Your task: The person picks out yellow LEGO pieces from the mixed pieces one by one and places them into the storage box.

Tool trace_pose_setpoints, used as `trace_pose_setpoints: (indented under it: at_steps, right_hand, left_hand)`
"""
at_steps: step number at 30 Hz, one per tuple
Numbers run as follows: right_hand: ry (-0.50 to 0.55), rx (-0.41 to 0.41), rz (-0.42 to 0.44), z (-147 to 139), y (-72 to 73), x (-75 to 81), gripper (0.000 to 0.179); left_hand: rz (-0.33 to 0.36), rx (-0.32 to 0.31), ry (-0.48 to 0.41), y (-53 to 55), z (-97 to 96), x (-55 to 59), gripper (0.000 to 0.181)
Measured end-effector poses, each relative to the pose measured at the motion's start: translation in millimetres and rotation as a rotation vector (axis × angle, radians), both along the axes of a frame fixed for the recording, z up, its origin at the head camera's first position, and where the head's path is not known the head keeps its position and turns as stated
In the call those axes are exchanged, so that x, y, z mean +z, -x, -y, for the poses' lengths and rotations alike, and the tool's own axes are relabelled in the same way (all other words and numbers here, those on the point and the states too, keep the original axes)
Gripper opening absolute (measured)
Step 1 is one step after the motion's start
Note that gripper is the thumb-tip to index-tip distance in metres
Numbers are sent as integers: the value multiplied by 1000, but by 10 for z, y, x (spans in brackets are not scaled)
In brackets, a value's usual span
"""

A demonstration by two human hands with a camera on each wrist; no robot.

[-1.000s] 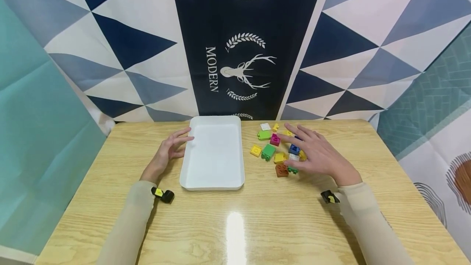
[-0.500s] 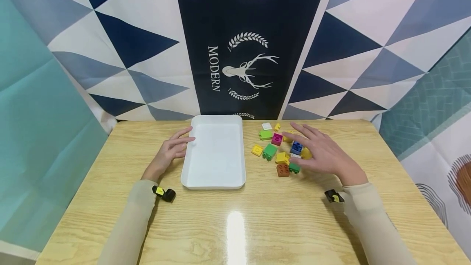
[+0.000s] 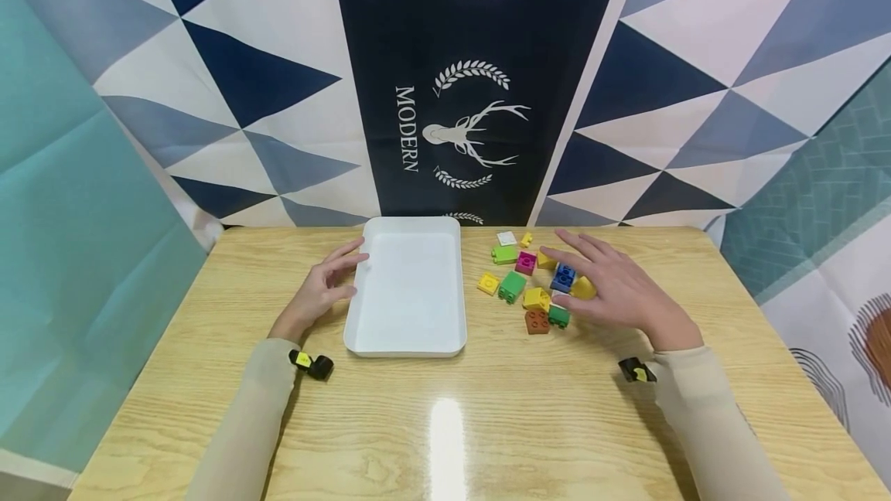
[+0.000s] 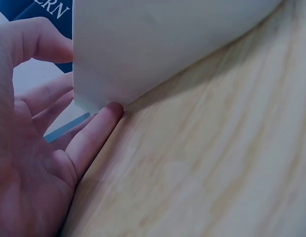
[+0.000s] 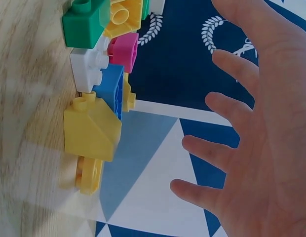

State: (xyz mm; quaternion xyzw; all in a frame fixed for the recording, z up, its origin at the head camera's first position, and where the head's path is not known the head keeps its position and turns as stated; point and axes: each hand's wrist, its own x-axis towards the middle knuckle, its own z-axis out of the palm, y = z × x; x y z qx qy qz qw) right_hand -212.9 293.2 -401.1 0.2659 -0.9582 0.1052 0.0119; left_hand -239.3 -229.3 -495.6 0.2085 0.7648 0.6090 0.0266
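Observation:
In the head view a white tray [image 3: 412,288] lies on the table. My left hand [image 3: 320,292] is at its left side, fingers fairly straight and fingertips against the rim. In the left wrist view one fingertip [image 4: 112,109] touches the tray wall's bottom edge [image 4: 143,54]. My right hand [image 3: 616,281] hovers with spread fingers over toy building blocks, holding none of them. Under or near it are a blue block [image 3: 563,277], a yellow sloped block [image 5: 91,128], a white block [image 5: 84,69] and a dark green block [image 3: 559,316]. The hand partly hides several blocks in the head view.
Left in the block group are a green block [image 3: 511,287], a flat yellow block [image 3: 488,283], a lime block [image 3: 504,254], a magenta block [image 3: 526,262] and a brown block [image 3: 537,322]. A patterned cloth [image 3: 452,83] rises behind the wooden table [image 3: 376,424].
My right hand has drawn slightly right, uncovering more of the blue and dark green blocks. My left hand stays by the tray with a small finger shift. The whole view has shifted a little.

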Motion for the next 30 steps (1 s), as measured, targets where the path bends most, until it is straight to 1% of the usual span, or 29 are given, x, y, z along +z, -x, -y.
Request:
trace_pose_setpoints:
  at_steps: [5,13,18,20,22,24,26,27,30]
  right_hand:
    - [0,1,-5,-22,8,6,80]
    - [4,4,-28,-28,1,5,80]
    - [10,-32,-27,-47,6,37,73]
    - [19,-51,-14,-82,8,59,71]
    - [31,-64,-9,-132,10,81,70]
    - [52,-66,-18,-189,12,101,70]
    - [80,-67,-42,-245,13,123,72]
    - [94,-72,-57,-270,9,136,73]
    - [129,-85,-104,-325,0,168,75]
  left_hand:
    - [3,-1,-5,6,3,-6,63]
    - [8,8,11,13,6,-12,62]
    - [14,9,3,8,19,-22,63]
    - [4,-2,-6,20,31,-51,63]
    - [-20,-17,-20,75,68,-146,63]
    - [-35,-24,-30,122,102,-226,62]
    - [-44,-30,-34,139,114,-254,61]
    - [-45,-30,-35,138,113,-252,61]
    - [-33,-14,-26,76,68,-140,62]
